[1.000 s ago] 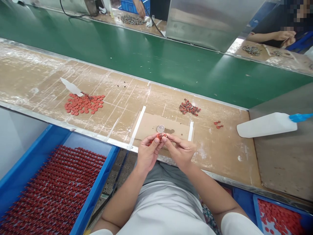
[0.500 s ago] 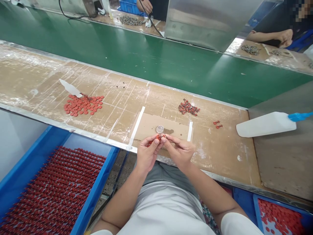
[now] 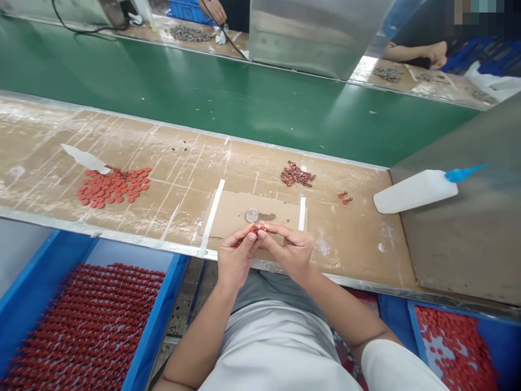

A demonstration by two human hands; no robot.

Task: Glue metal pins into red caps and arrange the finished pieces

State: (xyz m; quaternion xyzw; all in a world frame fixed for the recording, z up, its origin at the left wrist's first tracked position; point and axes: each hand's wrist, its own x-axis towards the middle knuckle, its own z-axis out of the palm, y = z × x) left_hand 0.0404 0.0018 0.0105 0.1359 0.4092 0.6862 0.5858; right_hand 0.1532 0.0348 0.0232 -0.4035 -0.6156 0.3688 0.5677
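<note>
Red-and-dark glossy part (image 3: pixel 259 229) is held between the fingertips of both hands, just over the near edge of a flat, matte brown cardboard sheet (image 3: pixel 232 209). It is pinched by the left hand (image 3: pixel 235 259) and the right hand (image 3: pixel 293 251), with thumbs and forefingers closed on it; its exact shape is partly hidden by the fingers. A small round clear container (image 3: pixel 252 215) is set on the cardboard sheet, which is flanked by white tape strips. To the left of the sheet, flat round red discs (image 3: pixel 103 187) are spread on the scuffed, film-covered worktop (image 3: pixel 171 157), touched by a white pointed plastic piece (image 3: pixel 86 159). Beyond its right end are heaped slender red-and-black pieces (image 3: pixel 297 174). Farther right, a smooth white plastic bottle (image 3: pixel 417 191) is topped by a tapered blue nozzle (image 3: pixel 464 173).
</note>
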